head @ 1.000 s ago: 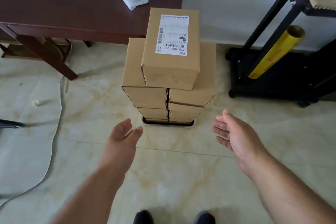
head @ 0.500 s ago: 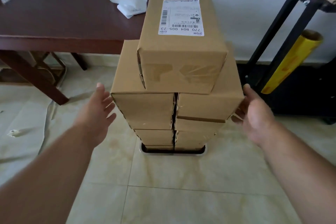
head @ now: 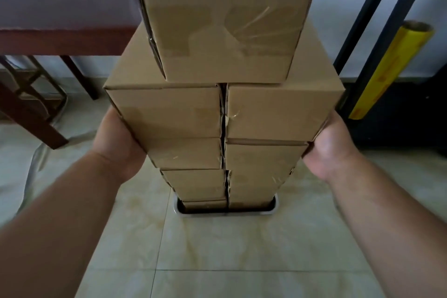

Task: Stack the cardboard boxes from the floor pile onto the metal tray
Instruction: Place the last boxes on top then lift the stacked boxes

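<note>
A tall stack of cardboard boxes stands two wide on a small metal tray on the tiled floor. A single larger box sits on top, its upper part cut off by the frame. My left hand presses against the stack's left side at the second layer. My right hand presses against the right side at the same height. The boxes hide the fingers of both hands.
A dark wooden table stands at the back left, with its legs close to the stack. A black metal frame with a yellow roll leaning on it stands at the right. Pale tiled floor lies in front of the tray.
Both hands moved in from open air and now lie against the two sides of the stack. The camera has come much closer and lower to the boxes.
</note>
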A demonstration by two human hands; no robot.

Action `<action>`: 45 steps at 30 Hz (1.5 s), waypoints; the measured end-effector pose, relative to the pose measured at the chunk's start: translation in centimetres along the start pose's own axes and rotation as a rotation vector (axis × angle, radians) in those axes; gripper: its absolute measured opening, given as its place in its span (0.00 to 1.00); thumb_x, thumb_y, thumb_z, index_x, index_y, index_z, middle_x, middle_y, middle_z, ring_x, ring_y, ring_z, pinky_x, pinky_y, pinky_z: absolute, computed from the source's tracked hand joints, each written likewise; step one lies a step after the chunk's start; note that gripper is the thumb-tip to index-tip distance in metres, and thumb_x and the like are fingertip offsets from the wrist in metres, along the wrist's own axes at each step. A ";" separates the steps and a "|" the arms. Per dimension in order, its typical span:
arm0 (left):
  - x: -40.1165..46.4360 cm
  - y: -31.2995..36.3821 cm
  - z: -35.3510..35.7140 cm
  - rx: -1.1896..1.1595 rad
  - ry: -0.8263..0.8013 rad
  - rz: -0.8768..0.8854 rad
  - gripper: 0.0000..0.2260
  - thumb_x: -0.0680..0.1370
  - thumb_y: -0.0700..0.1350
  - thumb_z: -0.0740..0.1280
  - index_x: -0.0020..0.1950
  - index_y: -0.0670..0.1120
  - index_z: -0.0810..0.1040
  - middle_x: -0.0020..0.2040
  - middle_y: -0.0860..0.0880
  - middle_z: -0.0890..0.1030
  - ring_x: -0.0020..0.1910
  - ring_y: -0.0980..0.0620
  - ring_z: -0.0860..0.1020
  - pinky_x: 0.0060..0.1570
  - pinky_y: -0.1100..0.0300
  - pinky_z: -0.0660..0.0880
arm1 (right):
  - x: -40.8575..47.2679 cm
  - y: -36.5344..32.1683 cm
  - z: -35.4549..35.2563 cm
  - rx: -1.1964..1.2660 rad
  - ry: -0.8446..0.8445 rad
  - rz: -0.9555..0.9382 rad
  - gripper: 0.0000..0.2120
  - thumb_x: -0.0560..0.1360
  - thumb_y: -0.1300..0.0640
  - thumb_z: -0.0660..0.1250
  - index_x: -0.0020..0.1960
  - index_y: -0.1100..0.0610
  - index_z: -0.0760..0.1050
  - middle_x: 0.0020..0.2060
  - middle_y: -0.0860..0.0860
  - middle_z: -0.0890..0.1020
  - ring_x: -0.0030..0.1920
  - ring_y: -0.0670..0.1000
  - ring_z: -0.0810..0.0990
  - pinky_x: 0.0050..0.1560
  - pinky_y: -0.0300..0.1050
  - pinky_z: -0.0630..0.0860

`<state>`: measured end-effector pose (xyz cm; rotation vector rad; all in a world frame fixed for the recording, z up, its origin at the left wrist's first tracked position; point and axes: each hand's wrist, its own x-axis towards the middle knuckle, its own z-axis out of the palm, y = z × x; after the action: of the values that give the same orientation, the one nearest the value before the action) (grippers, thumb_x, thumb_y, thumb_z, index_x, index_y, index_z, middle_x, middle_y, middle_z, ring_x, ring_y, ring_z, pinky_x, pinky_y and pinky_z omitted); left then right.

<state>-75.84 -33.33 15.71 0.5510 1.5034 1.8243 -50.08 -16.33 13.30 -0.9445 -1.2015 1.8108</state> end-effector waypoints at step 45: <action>0.4 -2.8 -3.3 0.025 -0.042 0.015 0.33 0.83 0.68 0.42 0.72 0.55 0.77 0.68 0.54 0.82 0.71 0.53 0.75 0.76 0.45 0.62 | -0.1 -2.5 -0.6 0.113 0.073 -0.066 0.29 0.83 0.34 0.52 0.48 0.46 0.88 0.50 0.51 0.88 0.53 0.54 0.86 0.61 0.53 0.77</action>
<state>-77.78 -35.05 12.22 0.6101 1.4994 1.7964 -49.04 -15.51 15.52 -0.8888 -1.0614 1.7574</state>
